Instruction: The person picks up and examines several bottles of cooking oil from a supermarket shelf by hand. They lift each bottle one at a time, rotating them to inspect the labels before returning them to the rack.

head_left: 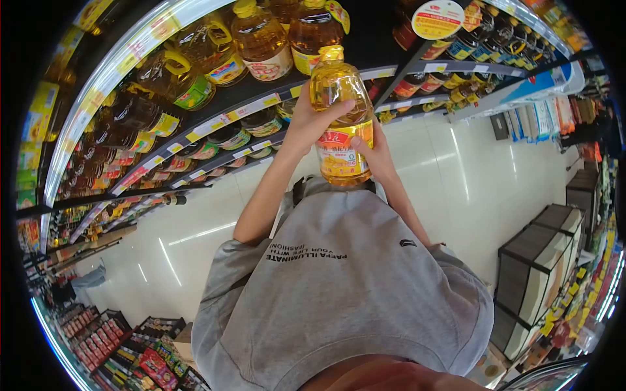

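Note:
A large clear plastic bottle of golden cooking oil [334,85] with a yellow cap and a red-and-yellow label is held upright before my chest, in front of the shelf. My left hand [314,119] is wrapped round its upper left side, thumb across the front. Lower down, my right hand [375,151] grips the right side, its thumb pressed on the label. The fingers behind the bottle are hidden. Just beyond it, similar oil bottles [262,45] stand in a row on the shelf.
Shelf edges with price tags [225,118] curve across the left and top. A round sign [437,19] hangs at upper right. Pale shiny floor [450,163] lies around me. Dark-framed display stands [538,260] are at right, and packaged goods [156,365] at lower left.

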A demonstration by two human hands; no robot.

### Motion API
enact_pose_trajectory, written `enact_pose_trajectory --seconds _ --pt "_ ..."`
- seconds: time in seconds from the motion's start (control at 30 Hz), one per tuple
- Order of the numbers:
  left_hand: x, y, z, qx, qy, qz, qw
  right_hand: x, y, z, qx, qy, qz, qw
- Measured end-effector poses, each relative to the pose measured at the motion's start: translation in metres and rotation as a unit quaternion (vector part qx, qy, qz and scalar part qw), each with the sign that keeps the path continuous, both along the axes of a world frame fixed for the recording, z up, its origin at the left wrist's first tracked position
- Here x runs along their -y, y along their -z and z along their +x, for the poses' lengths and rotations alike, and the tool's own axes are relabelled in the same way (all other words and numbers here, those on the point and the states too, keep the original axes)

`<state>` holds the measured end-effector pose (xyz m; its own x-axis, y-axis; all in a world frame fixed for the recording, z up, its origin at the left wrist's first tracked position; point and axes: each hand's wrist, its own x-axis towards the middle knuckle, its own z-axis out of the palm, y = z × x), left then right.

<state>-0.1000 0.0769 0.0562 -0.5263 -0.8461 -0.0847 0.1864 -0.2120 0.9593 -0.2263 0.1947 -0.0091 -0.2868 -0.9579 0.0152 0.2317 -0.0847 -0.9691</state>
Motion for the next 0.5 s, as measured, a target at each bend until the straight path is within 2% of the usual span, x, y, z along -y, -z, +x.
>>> enact_pose_trajectory --seconds 0.03,0.13,0.33,0.43,0.5 --pt "0.001 0.001 -0.006 0.017 0.019 -0.006 1.000 -0.005 0.002 0.000 0.046 0.018 0.037 0.998" --pt "0.000 0.015 -0.023 0.058 0.040 -0.034 0.997 -0.016 0.008 -0.006 0.050 0.047 0.064 0.996" --pt "0.001 0.036 -0.055 0.091 0.031 -0.062 0.993 -0.017 0.011 -0.040 0.012 0.047 0.062 0.997" --pt "0.000 0.022 -0.073 0.124 0.019 -0.090 0.988 -0.014 0.018 -0.058 0.043 0.044 0.069 0.996" --pt "0.000 0.011 -0.085 0.281 0.015 -0.114 0.953 -0.010 0.021 -0.073 0.038 0.038 0.050 0.997"
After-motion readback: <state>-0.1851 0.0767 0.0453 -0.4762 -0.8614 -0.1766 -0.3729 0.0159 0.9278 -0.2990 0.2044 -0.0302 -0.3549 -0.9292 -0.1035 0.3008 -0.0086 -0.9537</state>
